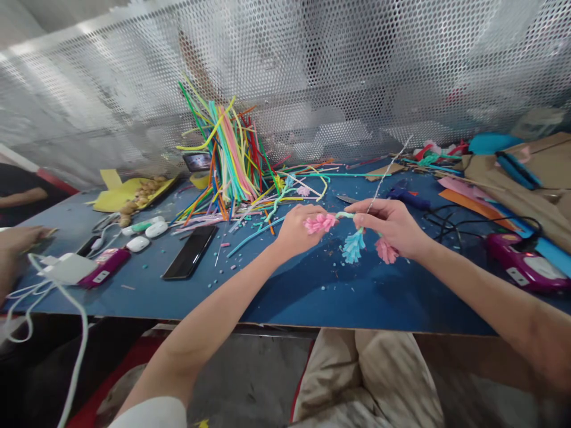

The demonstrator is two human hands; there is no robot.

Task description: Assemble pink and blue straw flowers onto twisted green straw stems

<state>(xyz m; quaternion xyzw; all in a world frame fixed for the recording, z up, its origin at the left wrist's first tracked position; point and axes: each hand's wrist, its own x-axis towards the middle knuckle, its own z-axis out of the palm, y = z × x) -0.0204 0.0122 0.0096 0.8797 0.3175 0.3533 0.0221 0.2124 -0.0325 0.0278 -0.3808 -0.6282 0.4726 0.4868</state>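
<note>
Over the blue table, both of my hands hold one chain of pipe-cleaner flowers. My left hand (298, 230) is closed around it by a pink flower (320, 224). A pale green pipe-cleaner stem (344, 214) runs across to my right hand (389, 224), which pinches it between thumb and fingers. Below the right fingers hang a blue flower (353, 246) and a darker pink flower (386, 250). From the right fingertips a thin whitish twisted strand (389, 169) sticks up and to the right. The inner fingers of my left hand are hidden.
A bundle of coloured pipe cleaners (232, 154) stands behind, with loose ones around it. A black phone (190, 252), purple power strips (106, 267), white cables, a blue glue gun (408, 197) and cardboard (513, 172) lie about. Another person's hand (22, 241) is at far left.
</note>
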